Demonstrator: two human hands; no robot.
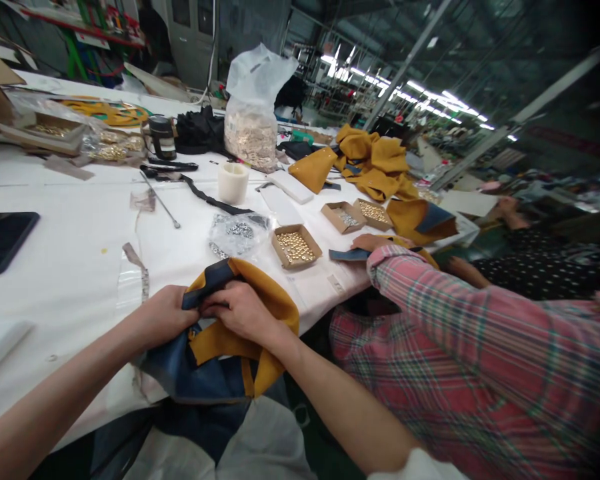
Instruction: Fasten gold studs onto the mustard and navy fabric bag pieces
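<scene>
A mustard-yellow and dark blue garment piece (250, 333) lies over the near edge of the white table (70, 267). My left hand (165, 315) is closed on its dark blue edge at the left. My right hand (240, 310) is closed too, its fingers pinching the same blue edge where it meets the yellow cloth. The two hands almost touch. Just beyond them sits a small cardboard box of gold studs (295, 245) and a clear bag of silver metal parts (237, 231).
A person in a pink plaid shirt (460, 353) sits at my right, one hand (375, 241) on a blue piece. Farther off: two more stud boxes (360, 215), yellow cloth heap (375, 163), a big plastic bag (253, 110), white cup (233, 182), black phone (3, 240).
</scene>
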